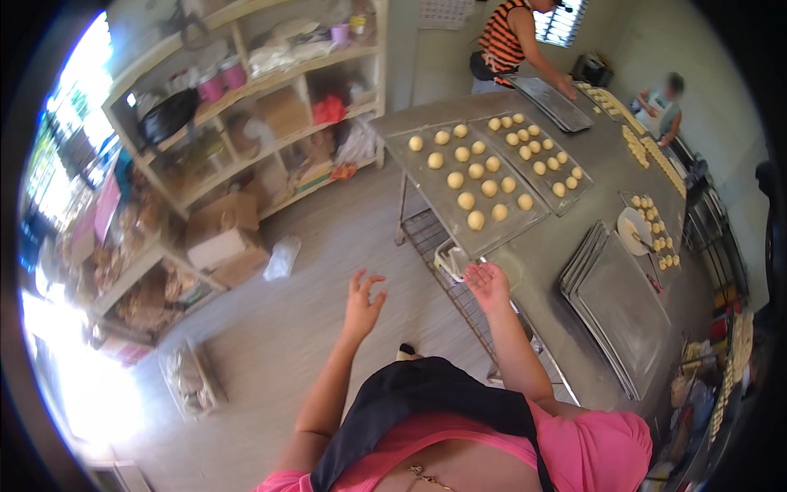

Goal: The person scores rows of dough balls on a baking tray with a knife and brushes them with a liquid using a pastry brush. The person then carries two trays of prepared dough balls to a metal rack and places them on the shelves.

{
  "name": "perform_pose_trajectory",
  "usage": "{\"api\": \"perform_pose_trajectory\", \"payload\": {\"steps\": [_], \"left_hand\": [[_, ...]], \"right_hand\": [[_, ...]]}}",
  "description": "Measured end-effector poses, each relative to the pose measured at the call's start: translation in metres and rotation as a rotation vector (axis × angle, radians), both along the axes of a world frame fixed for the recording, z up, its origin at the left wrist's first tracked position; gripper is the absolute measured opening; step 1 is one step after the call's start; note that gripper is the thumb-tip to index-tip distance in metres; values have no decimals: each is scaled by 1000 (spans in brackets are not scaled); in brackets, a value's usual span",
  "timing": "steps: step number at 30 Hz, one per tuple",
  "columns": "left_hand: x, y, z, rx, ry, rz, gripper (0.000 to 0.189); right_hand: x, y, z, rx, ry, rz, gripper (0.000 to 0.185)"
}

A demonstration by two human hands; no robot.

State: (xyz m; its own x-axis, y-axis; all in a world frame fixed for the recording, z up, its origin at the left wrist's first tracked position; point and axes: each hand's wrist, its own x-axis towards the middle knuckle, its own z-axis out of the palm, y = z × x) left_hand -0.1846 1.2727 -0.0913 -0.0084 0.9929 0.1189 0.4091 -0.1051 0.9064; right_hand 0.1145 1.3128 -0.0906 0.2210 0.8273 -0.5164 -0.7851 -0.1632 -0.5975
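My left hand (364, 305) is raised over the floor, fingers curled apart, with nothing in it. Palm up, my right hand (489, 284) is beside the near corner of a metal baking tray (510, 222); whether it touches the table edge I cannot tell. It is empty. Rows of round dough balls (476, 171) lie spaced out on that tray. Alongside it, a second baking tray (562, 208) carries smaller dough balls (540, 167). Both trays rest on a metal-topped work table (529, 264).
Stacked baking trays (621, 307) lie near a white bowl (632, 230) and another tray of dough (655, 232). Across the table, a person in a striped top (507, 40) handles trays (550, 101); another person (661, 111) stands farther right. Wooden shelves (276, 132) and a cardboard box (222, 230) are left.
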Motion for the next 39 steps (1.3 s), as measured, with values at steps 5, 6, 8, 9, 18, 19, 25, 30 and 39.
{"api": "perform_pose_trajectory", "payload": {"steps": [5, 6, 8, 9, 18, 19, 25, 30, 39], "left_hand": [[56, 67, -17, -119, -250, -251, 34], [63, 79, -21, -153, -266, -281, 35], [74, 101, -29, -185, -281, -338, 37], [76, 113, -33, -182, -279, -362, 37], [44, 169, -36, -541, -777, -444, 48], [39, 171, -33, -604, -880, -449, 48], [23, 187, -21, -812, -1422, -562, 45], [17, 171, -18, -893, -1192, -579, 44], [18, 96, 13, -886, -1171, -677, 48]], "right_hand": [[-9, 32, -23, -98, -149, -119, 22], [-13, 36, -26, -124, -219, -143, 21], [-20, 43, -30, -184, -346, -216, 18], [-25, 47, -30, -215, -401, -261, 16], [-75, 0, -12, -25, -355, -375, 17], [-81, -16, -8, -8, -338, -388, 17], [-110, -101, 26, -118, -308, -575, 20], [-131, -139, 44, -245, -482, -702, 24], [-139, -222, 53, -134, -599, -814, 33]]}}
